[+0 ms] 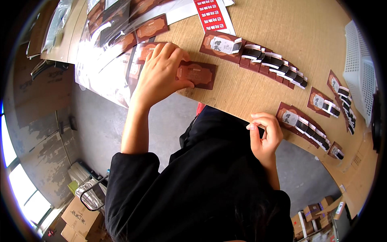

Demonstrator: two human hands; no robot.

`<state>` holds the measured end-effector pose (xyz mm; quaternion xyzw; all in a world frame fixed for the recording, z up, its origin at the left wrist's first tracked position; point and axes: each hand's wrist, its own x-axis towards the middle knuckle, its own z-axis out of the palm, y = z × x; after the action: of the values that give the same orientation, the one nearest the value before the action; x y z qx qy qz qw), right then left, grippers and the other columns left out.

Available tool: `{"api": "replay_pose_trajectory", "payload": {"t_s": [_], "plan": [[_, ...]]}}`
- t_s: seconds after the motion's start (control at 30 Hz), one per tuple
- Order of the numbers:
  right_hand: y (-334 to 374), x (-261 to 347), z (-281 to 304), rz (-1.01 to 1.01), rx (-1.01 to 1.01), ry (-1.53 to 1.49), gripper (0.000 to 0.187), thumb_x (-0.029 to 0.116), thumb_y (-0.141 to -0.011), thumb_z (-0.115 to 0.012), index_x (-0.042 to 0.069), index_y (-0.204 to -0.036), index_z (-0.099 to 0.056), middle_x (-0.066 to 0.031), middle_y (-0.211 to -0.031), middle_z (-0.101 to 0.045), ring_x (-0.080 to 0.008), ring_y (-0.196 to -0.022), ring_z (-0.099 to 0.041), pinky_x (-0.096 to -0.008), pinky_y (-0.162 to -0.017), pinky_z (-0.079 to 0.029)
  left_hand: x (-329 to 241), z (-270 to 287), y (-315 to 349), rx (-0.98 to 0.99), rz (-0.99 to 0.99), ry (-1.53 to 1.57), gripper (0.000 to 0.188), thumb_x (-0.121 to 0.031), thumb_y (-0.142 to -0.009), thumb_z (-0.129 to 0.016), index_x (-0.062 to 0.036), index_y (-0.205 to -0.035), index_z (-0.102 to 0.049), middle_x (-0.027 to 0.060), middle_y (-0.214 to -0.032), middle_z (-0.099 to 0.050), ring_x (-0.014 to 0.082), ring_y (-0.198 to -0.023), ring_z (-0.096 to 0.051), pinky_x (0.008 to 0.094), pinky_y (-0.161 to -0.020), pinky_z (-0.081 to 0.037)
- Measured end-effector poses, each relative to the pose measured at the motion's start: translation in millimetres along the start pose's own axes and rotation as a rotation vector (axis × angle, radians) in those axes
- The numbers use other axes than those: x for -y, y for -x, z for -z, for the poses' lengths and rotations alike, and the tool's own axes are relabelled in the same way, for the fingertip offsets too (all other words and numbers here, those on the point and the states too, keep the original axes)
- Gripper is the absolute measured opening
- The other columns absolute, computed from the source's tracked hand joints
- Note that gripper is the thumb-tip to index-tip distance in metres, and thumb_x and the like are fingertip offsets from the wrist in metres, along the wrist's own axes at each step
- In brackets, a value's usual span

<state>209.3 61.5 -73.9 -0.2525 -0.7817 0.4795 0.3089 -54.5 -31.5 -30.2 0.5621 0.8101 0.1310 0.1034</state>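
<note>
Brown and flat, the card (204, 76) lies near twelve o'clock in your view, on the table (282, 28) close to its near edge. Your left hand (159, 72) sits just toward eleven, thumb across the card's left end and fingers bent over a second brown card (144, 49); whether they grasp or merely rest there, you cannot tell from this angle. Your right hand (266, 135), at three o'clock, is loosely curled with nothing visible in it, beside the lower row of overlapping cards (304, 126). Between one and two o'clock spreads the upper row (262, 59).

You seem to be at the picking or placing of this single card. Your next move probably calls for a sure thumb-and-finger hold on its edge, keeping it separate from its neighbour, with your right hand ready to take the other end.
</note>
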Motion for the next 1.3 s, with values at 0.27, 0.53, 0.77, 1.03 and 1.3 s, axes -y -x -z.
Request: {"api": "replay_pose_trajectory", "payload": {"t_s": [0.27,0.53,0.77,1.03,1.3], "plan": [[0,1,-1,0.021,-0.015,0.002,0.01,-0.004,-0.072,-0.059,-0.002,-0.079,-0.052,-0.0128,-0.082,-0.059,-0.0171,-0.064,-0.056,-0.0239,-0.058,-0.046,-3,1,1,0.121,0.122,0.268,0.047,-0.01,-0.055,-0.078,-0.0055,-0.088,-0.045,0.0063,-0.078,-0.051,0.0203,-0.074,-0.054,0.0289,-0.063,-0.043],[-16,11,4,-0.15,-0.064,-0.523,0.031,0.01,-0.081,-0.059,-0.007,-0.104,-0.046,-0.0087,-0.08,-0.057,-0.0072,-0.061,-0.05,-0.0193,-0.056,-0.04,-51,1,6,0.111,-0.025,1.167,0.044,-0.003,-0.066,-0.074,-0.0043,-0.099,-0.045,0.0045,-0.08,-0.058,0.0086,-0.076,-0.058,0.021,-0.061,-0.043],[-25,17,18,-0.245,-0.219,-0.619,0.012,0.003,-0.083,-0.056,-0.005,-0.091,-0.053,-0.0044,-0.069,-0.056,-0.0038,-0.051,-0.045,-0.0167,-0.043,-0.037,-99,-17,4,0.279,0.113,1.481,0.034,-0.002,-0.07,-0.069,0.004,-0.099,-0.052,0.0073,-0.09,-0.059,0.0103,-0.082,-0.056,0.0219,-0.073,-0.045],[-26,9,26,0.085,-0.426,0.035,0.014,-0.001,-0.073,-0.062,0.001,-0.087,-0.06,-0.0063,-0.082,-0.057,-0.0127,-0.066,-0.051,-0.0229,-0.057,-0.042,-98,-39,11,0.434,0.115,1.769,0.025,0.006,-0.077,-0.059,0.0077,-0.102,-0.054,0.0097,-0.094,-0.06,0.0112,-0.085,-0.057,0.0244,-0.077,-0.047],[-23,23,27,0.231,-0.234,0.353,0.039,0.016,-0.06,-0.075,0.0,-0.092,-0.06,-0.0094,-0.091,-0.057,-0.0246,-0.077,-0.054,-0.0328,-0.067,-0.043,-105,-53,12,0.367,0.102,1.902,0.016,0.001,-0.076,-0.063,0.0055,-0.091,-0.056,0.0103,-0.084,-0.062,0.0137,-0.077,-0.059,0.0258,-0.071,-0.049]]}}
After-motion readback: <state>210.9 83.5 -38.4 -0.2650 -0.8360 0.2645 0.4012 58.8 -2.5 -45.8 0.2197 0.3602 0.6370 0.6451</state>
